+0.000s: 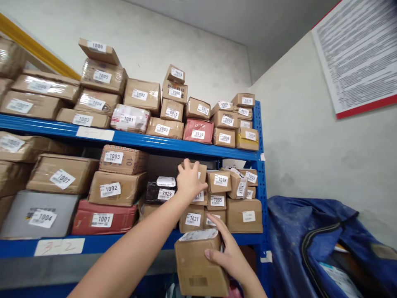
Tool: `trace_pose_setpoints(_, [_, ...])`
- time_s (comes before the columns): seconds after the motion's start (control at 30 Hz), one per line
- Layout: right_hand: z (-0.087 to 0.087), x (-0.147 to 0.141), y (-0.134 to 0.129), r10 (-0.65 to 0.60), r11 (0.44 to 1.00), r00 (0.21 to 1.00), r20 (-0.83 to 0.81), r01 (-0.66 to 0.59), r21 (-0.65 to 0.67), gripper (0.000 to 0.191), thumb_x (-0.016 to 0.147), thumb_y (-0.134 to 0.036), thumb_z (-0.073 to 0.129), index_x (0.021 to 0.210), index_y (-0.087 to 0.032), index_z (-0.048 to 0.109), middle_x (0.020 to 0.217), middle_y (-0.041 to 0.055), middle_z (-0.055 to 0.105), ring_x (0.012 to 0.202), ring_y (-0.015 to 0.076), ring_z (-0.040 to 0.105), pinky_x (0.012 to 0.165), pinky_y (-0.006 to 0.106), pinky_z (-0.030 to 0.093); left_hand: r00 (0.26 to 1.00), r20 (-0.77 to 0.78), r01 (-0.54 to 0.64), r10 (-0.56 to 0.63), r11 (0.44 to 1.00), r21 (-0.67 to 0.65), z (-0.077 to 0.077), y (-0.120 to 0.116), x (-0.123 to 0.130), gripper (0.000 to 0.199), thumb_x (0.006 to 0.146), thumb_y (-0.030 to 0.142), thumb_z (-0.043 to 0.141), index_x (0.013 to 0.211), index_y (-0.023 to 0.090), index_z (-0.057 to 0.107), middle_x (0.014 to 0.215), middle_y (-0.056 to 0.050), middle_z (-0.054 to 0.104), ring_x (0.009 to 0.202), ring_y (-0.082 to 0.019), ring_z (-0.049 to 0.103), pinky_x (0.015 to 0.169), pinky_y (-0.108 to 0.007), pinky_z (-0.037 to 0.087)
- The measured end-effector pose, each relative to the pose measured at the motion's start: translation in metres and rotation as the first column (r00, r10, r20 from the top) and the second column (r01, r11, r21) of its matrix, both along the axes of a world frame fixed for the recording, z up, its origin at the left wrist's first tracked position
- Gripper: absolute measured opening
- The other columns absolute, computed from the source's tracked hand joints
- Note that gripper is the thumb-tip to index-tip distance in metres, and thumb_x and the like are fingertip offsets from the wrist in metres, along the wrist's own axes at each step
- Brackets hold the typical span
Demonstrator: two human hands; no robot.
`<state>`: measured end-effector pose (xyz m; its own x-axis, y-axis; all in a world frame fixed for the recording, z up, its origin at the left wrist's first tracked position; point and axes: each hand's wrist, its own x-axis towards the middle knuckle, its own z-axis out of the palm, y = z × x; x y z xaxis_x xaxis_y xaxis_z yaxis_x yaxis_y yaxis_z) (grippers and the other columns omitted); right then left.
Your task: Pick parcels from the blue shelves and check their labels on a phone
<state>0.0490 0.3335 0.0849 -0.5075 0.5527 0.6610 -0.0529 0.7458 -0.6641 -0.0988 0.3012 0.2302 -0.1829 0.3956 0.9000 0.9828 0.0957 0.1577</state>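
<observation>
My left hand (pixel 190 181) reaches up to the lower shelf, its fingers spread over the front of a small cardboard box (pixel 203 170) stacked there. The hand covers most of that box's label; whether it grips the box is not clear. Below the shelf edge, my right hand (pixel 231 252) is closed around the right side of another cardboard box (pixel 197 265), thumb on the near face. This held box has a white label on its upper side and a printed barcode low on its front. Around my left hand are a black parcel (pixel 151 191) labelled 7029 and a box (pixel 221 180) labelled 7018.
A blue shelving rack (pixel 149 141) carries numbered parcels on two levels, several of them stacked. To the right hangs a blue fabric bag or cover (pixel 291 231) with a dark zip-like edge. A printed notice (pixel 359 54) with a red border is on the wall.
</observation>
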Motion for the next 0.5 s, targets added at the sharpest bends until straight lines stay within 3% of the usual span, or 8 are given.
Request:
trace_pose_setpoints(0.1, [-0.004,-0.007,-0.004,0.023,1.0,1.0,0.007,-0.023,-0.005,0.08,0.062,-0.047,0.07,0.134,-0.023,0.044,0.149,0.0131,0.035,0.14,0.0316,0.026,0.117,0.051,0.015,0.998,-0.05,0.039,-0.041,0.998,-0.039,0.002,-0.008,-0.01,0.082,0.059,0.055,0.074,0.13,0.027,0.044,0.136,-0.015,0.033,0.111,-0.037,0.045,0.081,-0.043,0.05])
trace_pose_setpoints(0.17, [-0.011,-0.01,-0.005,0.035,0.999,0.999,0.02,-0.035,0.007,0.08,0.064,-0.052,0.07,0.135,-0.025,0.044,0.149,0.0121,0.035,0.141,0.031,0.024,0.117,0.051,0.014,0.991,-0.119,0.055,-0.057,0.998,-0.022,0.006,-0.024,-0.03,0.082,0.064,0.063,0.067,0.134,0.029,0.041,0.137,-0.015,0.032,0.114,-0.036,0.045,0.09,-0.047,0.047])
trace_pose_setpoints(0.27, [-0.026,-0.012,-0.003,0.058,0.998,0.998,-0.004,-0.058,0.011,0.08,0.065,-0.056,0.069,0.136,-0.028,0.044,0.151,0.0102,0.033,0.142,0.0302,0.021,0.118,0.05,0.012,0.98,-0.158,-0.094,0.125,0.978,0.188,0.01,-0.062,-0.079,0.064,0.077,0.053,0.056,0.132,0.023,0.044,0.135,-0.016,0.036,0.127,-0.035,0.036,0.109,-0.052,0.028])
trace_pose_setpoints(0.33, [-0.037,-0.012,0.0,0.081,0.997,0.996,-0.046,-0.081,0.008,0.078,0.066,-0.057,0.068,0.135,-0.03,0.044,0.151,0.0089,0.034,0.142,0.0309,0.023,0.118,0.05,0.013,0.952,0.007,-0.291,0.305,0.899,0.328,0.01,-0.089,-0.116,0.064,0.075,0.046,0.059,0.13,0.016,0.044,0.136,-0.02,0.034,0.131,-0.038,0.03,0.11,-0.055,0.024])
trace_pose_setpoints(0.4, [-0.045,-0.014,0.003,0.114,0.993,0.991,-0.072,-0.115,-0.004,0.078,0.065,-0.058,0.068,0.135,-0.031,0.045,0.15,0.0087,0.037,0.14,0.0324,0.027,0.117,0.05,0.015,0.903,0.189,-0.428,0.386,0.839,0.335,0.009,-0.109,-0.148,0.077,0.07,0.054,0.064,0.133,0.017,0.037,0.142,-0.025,0.024,0.136,-0.044,0.021,0.106,-0.064,0.022])
trace_pose_setpoints(0.5, [-0.049,-0.023,0.003,0.166,0.984,0.981,-0.102,-0.171,-0.045,0.079,0.065,-0.057,0.069,0.135,-0.029,0.045,0.147,0.0094,0.04,0.138,0.0336,0.032,0.117,0.051,0.018,0.877,0.278,-0.451,0.392,0.871,0.196,0.01,-0.121,-0.173,0.096,0.06,0.066,0.067,0.138,0.023,0.029,0.139,-0.026,0.029,0.133,-0.047,0.027,0.103,-0.067,0.021])
